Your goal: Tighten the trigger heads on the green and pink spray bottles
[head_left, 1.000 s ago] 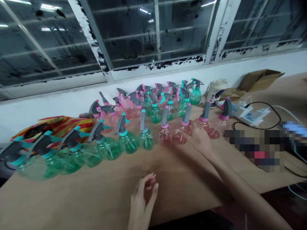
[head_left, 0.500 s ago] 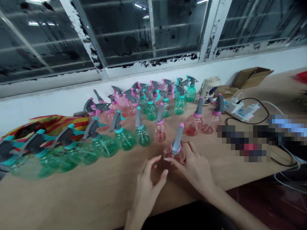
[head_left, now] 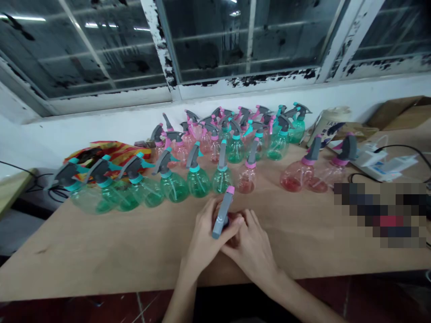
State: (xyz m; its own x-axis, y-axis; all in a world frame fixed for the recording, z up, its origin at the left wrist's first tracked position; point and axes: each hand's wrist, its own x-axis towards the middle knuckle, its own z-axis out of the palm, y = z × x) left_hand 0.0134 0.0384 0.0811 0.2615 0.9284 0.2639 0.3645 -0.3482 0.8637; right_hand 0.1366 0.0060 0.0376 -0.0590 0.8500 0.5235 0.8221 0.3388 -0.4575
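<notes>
A pink spray bottle (head_left: 223, 212) with a grey trigger head is held between both hands near the table's front edge. My left hand (head_left: 206, 237) is closed around its neck from the left, below the grey head. From the right, my right hand (head_left: 249, 242) wraps the body, fingers curled. Most of the bottle's body is hidden behind my hands. Just beyond stands a pink spray bottle (head_left: 247, 178), with a green spray bottle (head_left: 222, 179) beside it at the end of a row of several green ones running left.
Behind, several pink and green bottles crowd against the wall. Two pink bottles (head_left: 298, 175) stand right of my hands. A power strip (head_left: 379, 163) with chargers, a paper cup (head_left: 328, 128) and a cardboard box (head_left: 400, 112) lie further right. A red-yellow bag (head_left: 111, 154) is at back left.
My view has turned left. My left hand, open beside the bottle before, now grips it at the neck. The bottle has come closer to the table's front edge, and my right hand stays on it.
</notes>
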